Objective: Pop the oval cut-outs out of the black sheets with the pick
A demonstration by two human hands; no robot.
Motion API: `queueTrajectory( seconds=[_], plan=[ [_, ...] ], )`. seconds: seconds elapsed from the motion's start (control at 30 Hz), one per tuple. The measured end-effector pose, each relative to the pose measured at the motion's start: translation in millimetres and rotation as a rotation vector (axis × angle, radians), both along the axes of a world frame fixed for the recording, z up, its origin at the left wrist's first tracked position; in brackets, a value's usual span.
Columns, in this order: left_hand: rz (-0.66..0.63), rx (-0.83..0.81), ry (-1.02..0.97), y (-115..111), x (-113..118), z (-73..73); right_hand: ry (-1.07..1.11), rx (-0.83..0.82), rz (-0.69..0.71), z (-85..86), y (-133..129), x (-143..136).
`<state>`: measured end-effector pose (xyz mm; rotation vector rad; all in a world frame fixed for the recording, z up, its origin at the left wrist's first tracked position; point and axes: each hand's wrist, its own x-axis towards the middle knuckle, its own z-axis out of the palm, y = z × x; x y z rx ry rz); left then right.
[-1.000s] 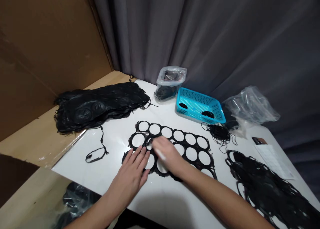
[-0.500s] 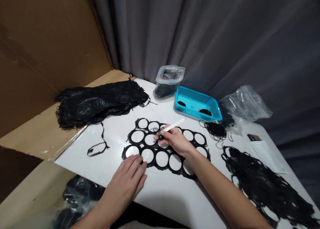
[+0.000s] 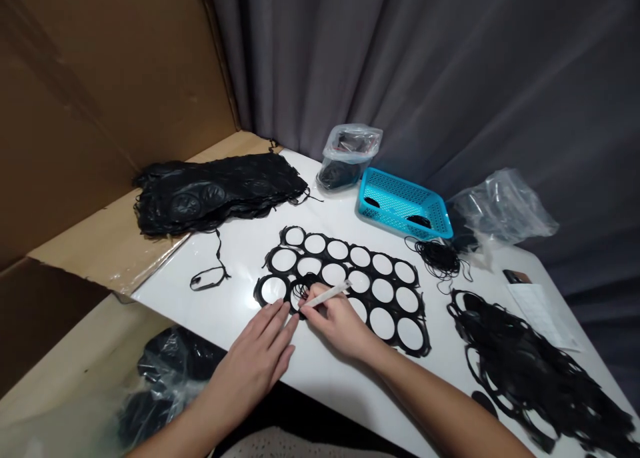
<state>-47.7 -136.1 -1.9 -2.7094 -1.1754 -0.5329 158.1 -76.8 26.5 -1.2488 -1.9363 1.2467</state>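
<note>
A black rubbery sheet [image 3: 357, 273] with rows of round holes lies flat on the white table. My right hand [image 3: 336, 319] pinches a slim white pen-like tool [image 3: 327, 293], its lower end at a hole in the near row. Several thin black rings [image 3: 302, 286] hang loosely about the fingertips there; my fingers hide part of them. My left hand [image 3: 263, 345] lies with fingers stretched out, the tips on the sheet's near left edge, holding nothing.
Stacked black sheets [image 3: 220, 191] lie at the back left. Beyond stand a plastic bag [image 3: 350, 155] and a blue basket [image 3: 405, 205]. Loose black rings [image 3: 437, 258] and a heap of black ring-shaped scraps [image 3: 535, 365] are on the right. A cardboard wall [image 3: 115, 78] rises at the left.
My right hand has moved toward me with the tool, from the middle row to the near row. The view has shifted slightly. My left hand stays by the near edge.
</note>
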Motion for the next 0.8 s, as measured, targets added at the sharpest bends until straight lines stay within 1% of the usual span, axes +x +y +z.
queueTrajectory(
  seconds=[0.1, 0.17, 0.23, 0.3, 0.37, 0.4, 0.43, 0.47, 0.5, 0.53, 0.57, 0.6, 0.63, 0.67, 0.7, 0.8],
  plan=[
    [0.002, -0.013, -0.01, -1, 0, -1.0, -0.022, 0.047, 0.011, -0.8, 0, 0],
    [0.003, -0.023, -0.024, -1, 0, -1.3, -0.051, 0.114, 0.025, -2.1, -4, -1],
    [0.001, -0.032, -0.039, -1, 0, -1.7, -0.104, 0.229, 0.051, -4.4, -11, -3],
    [-0.002, -0.044, -0.044, -1, 0, -2.7, -0.174, 0.368, 0.127, -6.9, -16, -5],
    [-0.005, -0.064, -0.05, 0, 0, -4.2, -0.231, 0.48, 0.207, -8.0, -12, -3],
    [-0.004, -0.077, -0.054, 0, 0, -5.1, -0.243, 0.519, 0.2, -7.3, -5, 1],
    [-0.001, -0.092, -0.058, 0, 0, -5.8, -0.245, 0.548, 0.14, -5.8, 6, 7],
    [0.001, -0.104, -0.061, 0, 0, -6.4, -0.237, 0.561, 0.024, -3.5, 20, 14],
    [0.0, -0.111, -0.063, 0, 0, -6.7, -0.222, 0.576, -0.132, -0.6, 35, 22],
    [-0.005, -0.115, -0.06, 0, 0, -6.7, -0.207, 0.559, -0.297, 2.6, 51, 31],
    [-0.006, -0.113, -0.057, 0, 0, -6.3, -0.178, 0.504, -0.438, 5.7, 66, 37],
    [-0.007, -0.107, -0.056, 0, 0, -5.4, -0.143, 0.419, -0.52, 8.3, 78, 42],
    [-0.01, -0.101, -0.056, 0, 0, -4.2, -0.085, 0.306, -0.561, 10.0, 87, 43],
    [-0.015, -0.098, -0.058, 0, -1, -2.6, -0.007, 0.176, -0.552, 10.7, 92, 41],
    [-0.022, -0.102, -0.063, 0, -2, -0.9, 0.087, 0.041, -0.507, 10.4, 94, 35],
    [-0.024, -0.11, -0.121, -2, -9, 3.3, 0.405, -0.303, -0.335, 6.2, 81, 5]
  ],
)
